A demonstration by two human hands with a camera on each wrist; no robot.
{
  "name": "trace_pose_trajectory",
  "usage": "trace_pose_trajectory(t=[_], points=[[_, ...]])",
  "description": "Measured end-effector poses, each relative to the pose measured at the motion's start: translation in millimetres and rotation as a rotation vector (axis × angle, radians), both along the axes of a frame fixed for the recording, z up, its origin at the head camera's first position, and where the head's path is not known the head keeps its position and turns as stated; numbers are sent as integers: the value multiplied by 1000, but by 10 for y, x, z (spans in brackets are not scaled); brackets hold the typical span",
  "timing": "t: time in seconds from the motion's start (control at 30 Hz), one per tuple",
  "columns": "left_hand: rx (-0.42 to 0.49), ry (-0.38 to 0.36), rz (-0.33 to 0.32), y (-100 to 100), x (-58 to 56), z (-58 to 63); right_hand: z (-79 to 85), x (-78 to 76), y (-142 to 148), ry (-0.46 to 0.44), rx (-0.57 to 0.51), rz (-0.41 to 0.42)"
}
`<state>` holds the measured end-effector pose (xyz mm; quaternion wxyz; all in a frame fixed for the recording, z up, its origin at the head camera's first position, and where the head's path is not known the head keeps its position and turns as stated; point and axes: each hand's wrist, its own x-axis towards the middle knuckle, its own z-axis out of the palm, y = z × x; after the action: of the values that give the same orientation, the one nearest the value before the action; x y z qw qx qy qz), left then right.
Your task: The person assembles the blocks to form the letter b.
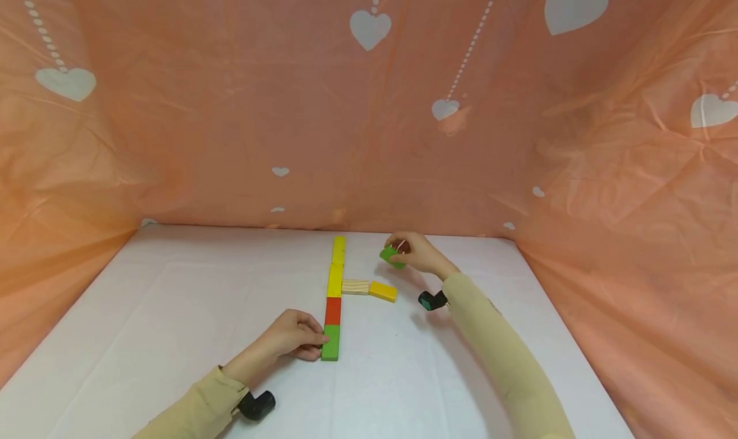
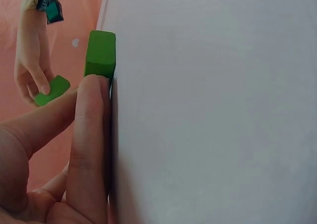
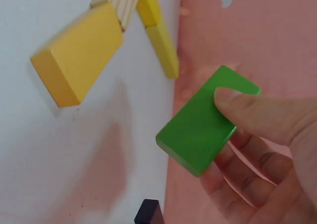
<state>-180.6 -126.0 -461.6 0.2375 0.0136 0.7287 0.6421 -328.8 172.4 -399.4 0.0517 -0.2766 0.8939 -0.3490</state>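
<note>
Right hand point(image 1: 421, 253) pinches raised green block point(image 3: 198, 127); left hand point(image 1: 292, 334), well apart, touches near green block point(image 1: 331, 349), firm grip cannot be told.

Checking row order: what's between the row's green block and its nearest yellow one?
One red block, in line between the green block and the yellow block; shown in the head view.

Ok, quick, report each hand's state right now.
Left hand: touching the nearer rectangular green block; whether gripping, cannot be told.
Right hand: closed, holding the farther rectangular green block.
</note>
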Motion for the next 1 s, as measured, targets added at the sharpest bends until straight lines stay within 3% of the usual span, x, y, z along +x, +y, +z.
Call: trace_pose_trajectory(t=[0.37, 0.63, 1.0], points=[[-7, -5, 12, 7, -4, -12, 85, 292, 145, -4, -98, -21], [-2, -4, 3, 2, -1, -3, 3, 434, 219, -123, -166, -111], [-9, -2, 3, 3, 22, 22, -177, 624, 247, -269, -318, -163]])
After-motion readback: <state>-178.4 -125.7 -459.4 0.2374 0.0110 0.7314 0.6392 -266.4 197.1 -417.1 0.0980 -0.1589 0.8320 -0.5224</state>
